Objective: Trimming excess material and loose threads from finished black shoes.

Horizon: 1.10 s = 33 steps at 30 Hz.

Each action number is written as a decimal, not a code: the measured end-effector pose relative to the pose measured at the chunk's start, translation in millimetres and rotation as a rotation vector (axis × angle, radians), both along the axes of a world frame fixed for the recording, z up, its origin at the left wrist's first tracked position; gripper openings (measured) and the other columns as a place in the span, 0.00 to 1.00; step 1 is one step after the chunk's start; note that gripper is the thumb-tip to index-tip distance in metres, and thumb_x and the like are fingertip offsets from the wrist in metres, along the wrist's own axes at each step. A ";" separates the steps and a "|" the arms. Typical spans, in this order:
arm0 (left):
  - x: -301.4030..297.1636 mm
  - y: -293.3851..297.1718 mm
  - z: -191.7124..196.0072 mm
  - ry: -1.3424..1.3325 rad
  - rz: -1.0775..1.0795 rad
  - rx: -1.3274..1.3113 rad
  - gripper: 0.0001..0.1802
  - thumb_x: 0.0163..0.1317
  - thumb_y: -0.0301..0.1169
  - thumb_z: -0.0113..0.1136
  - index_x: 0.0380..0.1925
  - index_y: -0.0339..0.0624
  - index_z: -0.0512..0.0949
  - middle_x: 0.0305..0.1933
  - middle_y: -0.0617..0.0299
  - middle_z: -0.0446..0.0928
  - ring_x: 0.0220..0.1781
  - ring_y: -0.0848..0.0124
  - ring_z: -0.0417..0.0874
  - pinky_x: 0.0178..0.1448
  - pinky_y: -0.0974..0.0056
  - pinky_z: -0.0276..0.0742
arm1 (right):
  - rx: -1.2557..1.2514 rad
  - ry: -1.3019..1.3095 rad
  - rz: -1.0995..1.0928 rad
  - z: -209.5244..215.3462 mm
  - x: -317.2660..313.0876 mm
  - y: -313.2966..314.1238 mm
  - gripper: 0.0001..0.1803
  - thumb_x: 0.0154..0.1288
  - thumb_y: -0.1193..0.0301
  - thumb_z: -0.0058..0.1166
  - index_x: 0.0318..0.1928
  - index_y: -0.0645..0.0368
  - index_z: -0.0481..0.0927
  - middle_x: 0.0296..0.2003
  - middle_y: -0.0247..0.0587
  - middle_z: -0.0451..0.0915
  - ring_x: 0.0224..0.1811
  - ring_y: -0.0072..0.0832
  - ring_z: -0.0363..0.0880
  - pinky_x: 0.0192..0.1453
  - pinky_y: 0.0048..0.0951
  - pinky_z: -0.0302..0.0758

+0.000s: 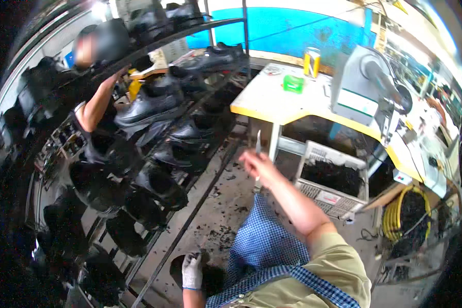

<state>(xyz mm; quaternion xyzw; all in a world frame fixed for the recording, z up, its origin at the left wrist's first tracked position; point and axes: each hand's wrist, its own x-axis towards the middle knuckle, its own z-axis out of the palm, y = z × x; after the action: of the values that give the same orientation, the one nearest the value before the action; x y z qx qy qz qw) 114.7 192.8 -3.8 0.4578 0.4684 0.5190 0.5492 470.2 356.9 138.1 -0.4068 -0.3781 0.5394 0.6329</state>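
Note:
My right hand is bare and reaches out ahead of the blue checked apron. Its fingers are closed round a slim knife whose pale blade points up and away. Low in the view, my left hand wears a whitish glove and has its fingers curled on a black shoe. Dark parts of that shoe show on both sides of the glove; the fingertips' exact grip is hard to make out. To the left, the nearest rack row carries several black shoes.
A metal shoe rack fills the left, with a person's arm behind it. At right stand a yellow-edged white table, a grey machine and a crate of black scraps. A yellow-rimmed basket is farther right. Scraps litter the floor.

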 end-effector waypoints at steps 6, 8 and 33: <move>8.4 -39.7 45.9 -0.291 0.171 -0.270 0.07 0.59 0.25 0.55 0.37 0.39 0.73 0.36 0.64 0.75 0.42 0.74 0.76 0.51 0.69 0.72 | 0.354 -0.330 -0.183 144.8 -0.9 85.6 0.13 0.62 0.59 0.56 0.38 0.54 0.79 0.22 0.26 0.74 0.13 0.12 0.61 0.14 0.17 0.55; 5.5 -41.4 41.2 -0.215 0.195 -0.242 0.09 0.59 0.23 0.52 0.40 0.37 0.73 0.39 0.62 0.75 0.46 0.72 0.77 0.55 0.68 0.72 | 0.435 -0.327 -0.239 183.7 4.0 121.4 0.13 0.60 0.62 0.59 0.40 0.56 0.79 0.25 0.28 0.76 0.15 0.14 0.64 0.16 0.19 0.59; 7.9 -14.8 37.6 -0.020 0.056 -0.213 0.13 0.60 0.19 0.46 0.44 0.37 0.74 0.43 0.62 0.76 0.46 0.74 0.75 0.54 0.68 0.73 | 0.271 -0.789 -0.465 113.6 43.6 242.4 0.22 0.69 0.54 0.40 0.35 0.60 0.79 0.21 0.38 0.78 0.23 0.31 0.77 0.30 0.35 0.72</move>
<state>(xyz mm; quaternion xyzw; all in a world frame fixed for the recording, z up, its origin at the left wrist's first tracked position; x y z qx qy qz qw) 122.6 178.0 33.8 0.3782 0.5280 0.4861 0.5848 513.8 599.3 251.7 -0.5682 -0.5553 0.1336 0.5924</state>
